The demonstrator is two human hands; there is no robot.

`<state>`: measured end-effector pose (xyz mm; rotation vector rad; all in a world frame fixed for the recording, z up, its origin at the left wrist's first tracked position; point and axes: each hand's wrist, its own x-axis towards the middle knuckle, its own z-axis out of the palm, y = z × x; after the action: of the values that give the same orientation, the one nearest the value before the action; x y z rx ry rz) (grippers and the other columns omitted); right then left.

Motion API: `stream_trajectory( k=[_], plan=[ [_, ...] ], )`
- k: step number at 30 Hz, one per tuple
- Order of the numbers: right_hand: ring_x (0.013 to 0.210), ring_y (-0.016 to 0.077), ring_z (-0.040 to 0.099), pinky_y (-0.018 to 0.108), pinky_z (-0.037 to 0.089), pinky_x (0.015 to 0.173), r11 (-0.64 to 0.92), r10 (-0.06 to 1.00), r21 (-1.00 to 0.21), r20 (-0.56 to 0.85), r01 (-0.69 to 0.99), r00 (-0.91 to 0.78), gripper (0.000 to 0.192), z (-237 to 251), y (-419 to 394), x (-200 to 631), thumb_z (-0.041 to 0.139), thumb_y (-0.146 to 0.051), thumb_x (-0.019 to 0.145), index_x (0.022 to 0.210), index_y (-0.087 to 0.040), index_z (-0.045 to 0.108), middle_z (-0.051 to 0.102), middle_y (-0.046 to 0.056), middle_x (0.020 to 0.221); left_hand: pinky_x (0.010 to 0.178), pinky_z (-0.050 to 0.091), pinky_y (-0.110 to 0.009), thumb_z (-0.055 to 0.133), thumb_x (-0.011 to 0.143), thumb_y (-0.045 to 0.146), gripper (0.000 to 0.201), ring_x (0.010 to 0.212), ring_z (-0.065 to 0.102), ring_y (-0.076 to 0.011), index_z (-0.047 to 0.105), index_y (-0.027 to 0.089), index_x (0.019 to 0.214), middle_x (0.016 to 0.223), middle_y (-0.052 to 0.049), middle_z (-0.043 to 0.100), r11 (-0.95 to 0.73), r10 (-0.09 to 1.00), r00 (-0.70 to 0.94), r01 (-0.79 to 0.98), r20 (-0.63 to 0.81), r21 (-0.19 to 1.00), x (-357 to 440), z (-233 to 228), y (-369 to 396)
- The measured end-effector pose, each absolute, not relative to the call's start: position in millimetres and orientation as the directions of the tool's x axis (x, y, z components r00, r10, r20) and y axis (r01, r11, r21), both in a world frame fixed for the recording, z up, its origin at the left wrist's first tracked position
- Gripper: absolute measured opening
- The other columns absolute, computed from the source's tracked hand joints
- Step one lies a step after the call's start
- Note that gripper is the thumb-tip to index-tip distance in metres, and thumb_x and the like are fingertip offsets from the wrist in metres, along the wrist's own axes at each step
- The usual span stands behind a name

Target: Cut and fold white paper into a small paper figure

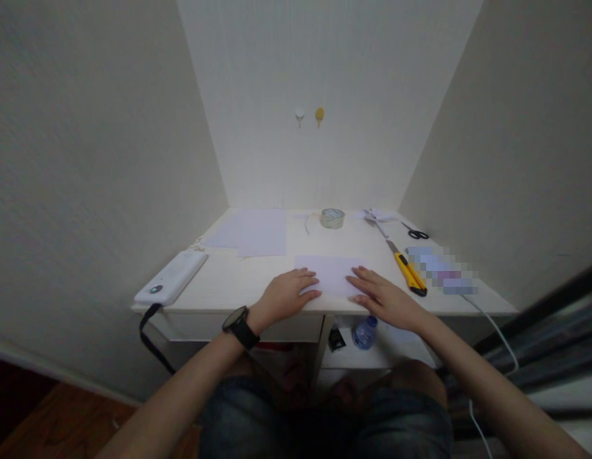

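Both your hands, left hand (285, 294) and right hand (383, 296), press flat, fingers released, on folded paper (330, 274); likely creasing. Next: firm even sweep toward 12 o'clock.

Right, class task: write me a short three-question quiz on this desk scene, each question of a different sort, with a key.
1. True or false: both hands press flat on the folded pale sheet at the desk's front edge.
2. Which tool lies just right of the right hand? A) scissors B) yellow utility knife C) tape roll
3. Fill in: the left hand's wrist wears a black ____.

Key
1. True.
2. B, the yellow utility knife; the scissors and tape roll lie farther back.
3. Watch.
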<state>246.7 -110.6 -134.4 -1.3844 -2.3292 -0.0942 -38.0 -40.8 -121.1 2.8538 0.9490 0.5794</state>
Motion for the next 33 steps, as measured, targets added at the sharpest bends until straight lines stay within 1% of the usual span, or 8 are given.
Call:
stream_trajectory(
  k=[5, 7, 9, 13, 15, 18, 24, 33],
  plan=[
    [0.111, 0.0273, 0.066, 0.043, 0.047, 0.1, 0.395, 0.891, -0.202, 0.322, 0.896, -0.319, 0.045, -107, -91, 232, 0.038, -0.043, 0.1, 0.114, -0.02, 0.074, 0.074, 0.011, 0.116, 0.116, 0.034, -0.04, 0.056, 0.095, 0.038, 0.033, 0.132, 0.053, -0.0245, 0.071, 0.02, 0.118, 0.132, -0.006, 0.065, -0.794, 0.599, 0.747, 0.504, 0.289, 0.342, -37, -123, -31],
    [0.113, 0.0302, 0.065, 0.041, 0.048, 0.098, 0.335, 0.919, -0.198, 0.284, 0.921, -0.273, 0.043, -93, -68, 221, 0.055, -0.045, 0.092, 0.118, -0.016, 0.071, 0.071, 0.015, 0.121, 0.117, 0.032, -0.042, 0.056, 0.096, 0.035, 0.029, 0.134, 0.05, -0.0247, 0.072, 0.022, 0.116, 0.133, -0.004, 0.065, -0.786, 0.598, 0.756, 0.488, 0.265, 0.379, -37, -123, -29],
    [0.113, 0.0335, 0.064, 0.041, 0.048, 0.096, 0.295, 0.947, -0.165, 0.182, 0.941, -0.265, 0.056, -83, -45, 208, 0.068, -0.048, 0.082, 0.124, -0.012, 0.068, 0.068, 0.02, 0.124, 0.117, 0.032, -0.042, 0.058, 0.094, 0.035, 0.03, 0.139, 0.045, -0.0257, 0.071, 0.022, 0.117, 0.137, -0.005, 0.062, -0.767, 0.625, 0.733, 0.514, 0.269, 0.384, -37, -124, -27],
    [0.117, 0.0358, 0.062, 0.042, 0.048, 0.095, 0.156, 0.988, -0.103, 0.001, 0.982, -0.157, 0.074, -72, -12, 185, 0.078, -0.05, 0.07, 0.132, -0.012, 0.061, 0.065, 0.021, 0.129, 0.116, 0.032, -0.044, 0.074, 0.078, 0.05, 0.062, 0.139, 0.043, -0.0325, 0.064, 0.014, 0.128, 0.141, -0.015, 0.057, -0.643, 0.766, 0.572, 0.677, 0.294, 0.358, -37, -127, -23],
    [0.115, 0.0364, 0.063, 0.041, 0.05, 0.092, 0.089, 0.992, -0.063, -0.079, 0.994, -0.093, 0.075, -69, -4, 179, 0.079, -0.05, 0.068, 0.129, -0.01, 0.063, 0.065, 0.023, 0.128, 0.116, 0.031, -0.046, 0.075, 0.074, 0.056, 0.075, 0.137, 0.045, -0.0343, 0.06, 0.011, 0.132, 0.14, -0.018, 0.057, -0.595, 0.803, 0.521, 0.721, 0.289, 0.355, -37, -129, -22],
    [0.109, 0.036, 0.067, 0.039, 0.052, 0.085, 0.054, 0.984, -0.023, -0.167, 0.998, -0.057, 0.069, -64, 0, 176, 0.08, -0.05, 0.067, 0.12, -0.008, 0.068, 0.069, 0.024, 0.121, 0.115, 0.031, -0.046, 0.074, 0.073, 0.059, 0.08, 0.136, 0.045, -0.035, 0.057, 0.009, 0.133, 0.141, -0.02, 0.055, -0.581, 0.813, 0.499, 0.731, 0.299, 0.358, -36, -130, -22],
    [0.101, 0.0318, 0.07, 0.033, 0.052, 0.079, 0.061, 0.975, -0.011, -0.214, 0.998, -0.062, 0.052, -57, -6, 176, 0.078, -0.043, 0.072, 0.109, -0.007, 0.072, 0.073, 0.022, 0.111, 0.114, 0.032, -0.045, 0.075, 0.073, 0.058, 0.079, 0.133, 0.048, -0.0352, 0.057, 0.008, 0.132, 0.139, -0.02, 0.057, -0.588, 0.808, 0.503, 0.727, 0.307, 0.355, -36, -127, -24],
    [0.101, 0.0355, 0.068, 0.036, 0.051, 0.079, 0.053, 0.976, -0.056, -0.206, 0.997, -0.063, 0.056, -54, -12, 177, 0.081, -0.032, 0.065, 0.11, -0.001, 0.071, 0.07, 0.027, 0.114, 0.112, 0.036, -0.043, 0.077, 0.072, 0.056, 0.075, 0.129, 0.052, -0.0344, 0.06, 0.009, 0.127, 0.133, -0.019, 0.061, -0.589, 0.806, 0.491, 0.716, 0.33, 0.374, -36, -127, -25]
  ],
)
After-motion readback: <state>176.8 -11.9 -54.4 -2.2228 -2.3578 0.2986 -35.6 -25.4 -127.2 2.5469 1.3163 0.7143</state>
